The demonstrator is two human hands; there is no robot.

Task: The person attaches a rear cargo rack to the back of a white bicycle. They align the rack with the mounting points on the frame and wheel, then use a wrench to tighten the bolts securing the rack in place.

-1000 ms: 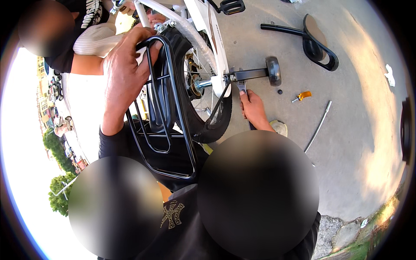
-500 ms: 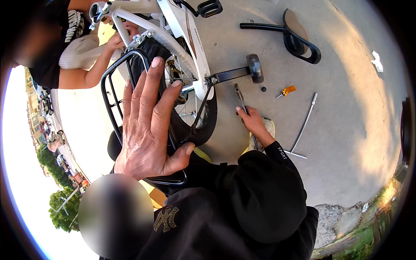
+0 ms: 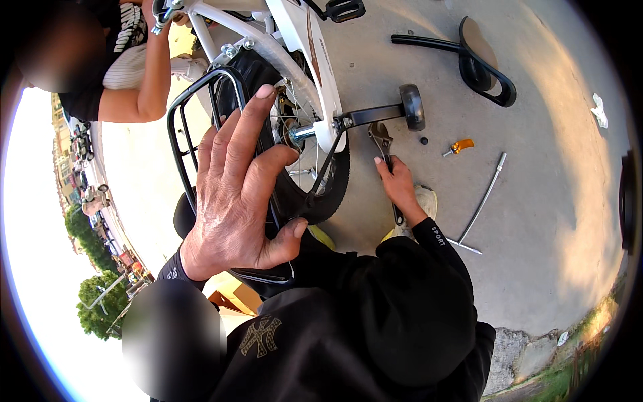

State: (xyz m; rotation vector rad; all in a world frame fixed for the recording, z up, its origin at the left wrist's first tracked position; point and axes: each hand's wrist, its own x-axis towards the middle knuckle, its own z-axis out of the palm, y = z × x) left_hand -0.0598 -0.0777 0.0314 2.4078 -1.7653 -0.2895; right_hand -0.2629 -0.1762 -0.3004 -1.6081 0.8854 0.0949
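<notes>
Now the right hand (image 3: pixel 400 184), its fingers wrapped round the wrench (image 3: pixel 382 139), holds it over the ground (image 3: pixel 536 221), just beside the black arm (image 3: pixel 375 114) of the small side wheel (image 3: pixel 412 107); a second ago its head sat up near that arm's inner end, so it seems to be turning nothing. Meanwhile the left hand (image 3: pixel 234 194) has loosened its grip: its fingers are spread apart over the black rack (image 3: pixel 178 144), though I cannot tell whether they touch it

Wht txt (image 3: pixel 439 236): sleeve (image 3: pixel 450 258), co-worker's top (image 3: pixel 130 28); gold emblem (image 3: pixel 260 336): shirt (image 3: pixel 301 355).
</notes>
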